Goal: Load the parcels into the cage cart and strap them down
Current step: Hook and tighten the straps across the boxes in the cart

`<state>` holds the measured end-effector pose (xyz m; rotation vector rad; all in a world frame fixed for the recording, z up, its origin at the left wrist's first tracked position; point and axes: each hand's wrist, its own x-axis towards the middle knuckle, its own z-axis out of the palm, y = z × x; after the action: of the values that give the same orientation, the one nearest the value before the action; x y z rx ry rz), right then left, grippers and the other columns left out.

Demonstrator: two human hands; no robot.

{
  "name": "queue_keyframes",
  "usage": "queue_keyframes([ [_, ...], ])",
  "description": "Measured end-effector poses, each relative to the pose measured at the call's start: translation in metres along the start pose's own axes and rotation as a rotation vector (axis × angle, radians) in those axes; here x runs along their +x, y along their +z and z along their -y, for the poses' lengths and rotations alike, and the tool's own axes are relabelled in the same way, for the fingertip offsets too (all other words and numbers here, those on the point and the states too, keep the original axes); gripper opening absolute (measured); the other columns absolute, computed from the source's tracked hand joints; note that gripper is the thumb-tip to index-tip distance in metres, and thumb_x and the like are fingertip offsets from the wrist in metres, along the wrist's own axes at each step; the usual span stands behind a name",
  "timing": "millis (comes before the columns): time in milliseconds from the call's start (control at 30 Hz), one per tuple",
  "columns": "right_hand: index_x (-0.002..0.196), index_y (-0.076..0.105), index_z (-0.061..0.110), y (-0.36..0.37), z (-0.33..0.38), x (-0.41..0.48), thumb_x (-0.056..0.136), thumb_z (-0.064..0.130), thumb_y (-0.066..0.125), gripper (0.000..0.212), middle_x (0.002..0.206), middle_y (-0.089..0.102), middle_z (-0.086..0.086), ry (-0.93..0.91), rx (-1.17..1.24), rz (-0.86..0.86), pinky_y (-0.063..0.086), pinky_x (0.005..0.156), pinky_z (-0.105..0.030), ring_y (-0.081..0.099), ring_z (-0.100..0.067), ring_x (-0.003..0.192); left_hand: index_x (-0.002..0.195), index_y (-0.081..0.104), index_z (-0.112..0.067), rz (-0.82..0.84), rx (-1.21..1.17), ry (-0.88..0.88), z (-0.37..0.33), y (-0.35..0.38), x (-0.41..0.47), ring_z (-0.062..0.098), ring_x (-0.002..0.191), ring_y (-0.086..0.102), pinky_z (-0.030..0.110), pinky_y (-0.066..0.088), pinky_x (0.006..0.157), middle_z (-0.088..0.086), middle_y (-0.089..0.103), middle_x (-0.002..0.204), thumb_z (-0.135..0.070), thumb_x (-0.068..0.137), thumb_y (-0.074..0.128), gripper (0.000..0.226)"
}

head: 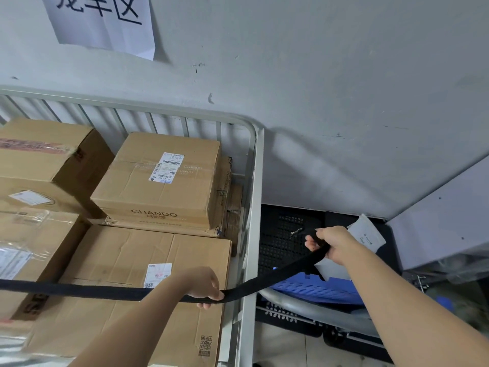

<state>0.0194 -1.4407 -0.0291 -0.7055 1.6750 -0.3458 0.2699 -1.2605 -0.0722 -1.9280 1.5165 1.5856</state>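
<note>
Several brown cardboard parcels fill the grey metal cage cart (254, 197); a CHANDO box (164, 186) sits at the back, a large flat box (127, 263) in front of it. A black strap (79, 289) runs from the left edge across the parcels and over the cart's right side. My left hand (205, 286) pinches the strap just inside the right rail. My right hand (329, 243) grips the strap's far end outside the cart, where a small metal hook (295, 232) sticks out beyond my fingers.
A grey wall stands close behind, with a paper sign (102, 21) taped to it. Right of the cart, black perforated crates (284, 235) and a blue crate (315, 288) lie on the floor. A grey cabinet (447, 215) stands at far right.
</note>
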Motion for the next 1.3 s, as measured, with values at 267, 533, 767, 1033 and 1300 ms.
queue_keyframes([
  [267,0.092,0.071,0.008,-0.01,-0.012,-0.002,0.09,0.033,0.067,0.025,0.045,0.031,0.004,-0.075,-0.129,0.134,0.029,0.048,-0.024,0.031,-0.011,0.043,0.092,0.068,-0.015,-0.045,-0.005,-0.025,0.007,0.007,0.003,0.005,0.059,0.059,0.026,0.045,0.078,-0.008,0.065,0.068,-0.036,0.093,0.054,0.025],
  [533,0.095,0.063,0.003,0.001,-0.02,-0.001,0.096,0.003,0.047,0.017,0.078,0.072,-0.015,-0.076,-0.424,0.142,0.047,0.069,-0.03,0.063,-0.021,0.07,0.081,0.064,-0.02,-0.036,0.016,-0.021,0.011,0.013,0.0,0.005,0.06,0.059,0.024,0.045,0.076,-0.008,0.065,0.068,-0.034,0.093,0.056,0.021],
  [767,0.103,0.062,-0.009,0.01,-0.023,0.006,0.082,0.041,0.074,0.055,0.087,0.059,-0.011,-0.023,-0.533,0.104,0.046,0.095,-0.041,0.055,-0.028,0.094,0.068,0.06,-0.025,-0.054,0.003,-0.014,0.016,0.016,-0.003,0.003,0.057,0.058,0.021,0.044,0.07,-0.009,0.063,0.064,-0.033,0.092,0.057,0.026],
  [1033,0.093,0.067,0.007,0.016,-0.028,0.007,0.093,0.006,0.061,0.007,0.069,0.057,-0.007,-0.133,-0.64,0.301,0.045,0.052,-0.021,0.049,-0.013,0.055,0.068,0.058,-0.025,-0.059,-0.021,0.0,0.018,0.01,0.001,0.006,0.061,0.057,0.023,0.047,0.075,-0.008,0.063,0.068,-0.027,0.092,0.056,0.025],
  [1300,0.12,0.063,0.018,0.033,-0.034,0.011,0.098,0.007,0.048,0.029,0.073,0.056,-0.001,-0.259,-1.165,0.417,0.036,0.052,-0.017,0.042,-0.009,0.056,0.103,0.071,-0.023,-0.122,-0.091,-0.019,0.028,0.014,0.007,0.016,0.097,0.059,0.028,0.045,0.088,-0.005,0.064,0.099,-0.022,0.092,0.052,0.022],
])
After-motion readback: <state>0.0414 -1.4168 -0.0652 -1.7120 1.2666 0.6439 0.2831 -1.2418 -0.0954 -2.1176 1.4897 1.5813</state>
